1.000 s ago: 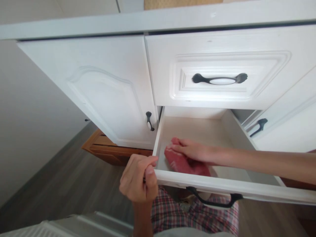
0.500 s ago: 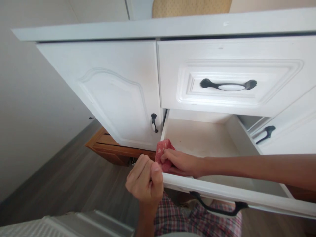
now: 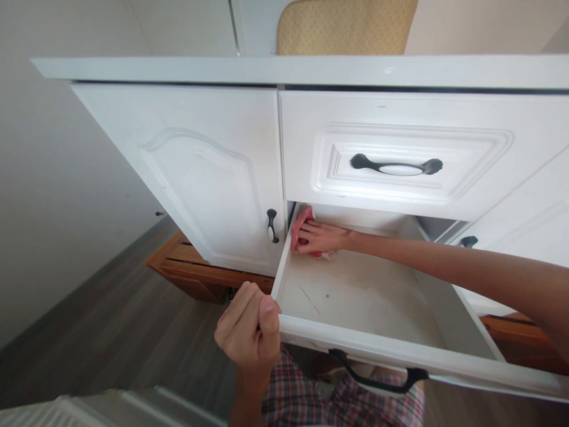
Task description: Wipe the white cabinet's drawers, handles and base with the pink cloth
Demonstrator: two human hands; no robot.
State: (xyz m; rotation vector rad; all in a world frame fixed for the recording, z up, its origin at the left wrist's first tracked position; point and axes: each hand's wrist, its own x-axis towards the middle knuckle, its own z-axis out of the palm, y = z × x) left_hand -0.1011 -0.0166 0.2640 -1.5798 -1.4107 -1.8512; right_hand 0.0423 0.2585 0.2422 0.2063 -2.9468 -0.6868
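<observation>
Right hand [image 3: 320,237] now presses the red cloth [image 3: 301,225] into the drawer's [image 3: 355,350] back-left corner, fingers flat on it. Left hand [image 3: 249,331] grips the drawer's front corner, fingers clenched.

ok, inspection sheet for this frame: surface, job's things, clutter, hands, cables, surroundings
Surface: open drawer, white floor with faint marks and specks.
Job's things: red cloth pressed into the back left corner.
Clutter: nothing seen.
Hands: left hand grips the drawer's front left corner; right hand flat on the cloth.
Cables: nothing seen.
Surroundings: closed cabinet door, closed upper drawer, wooden unit on grey floor, plaid trousers.
</observation>
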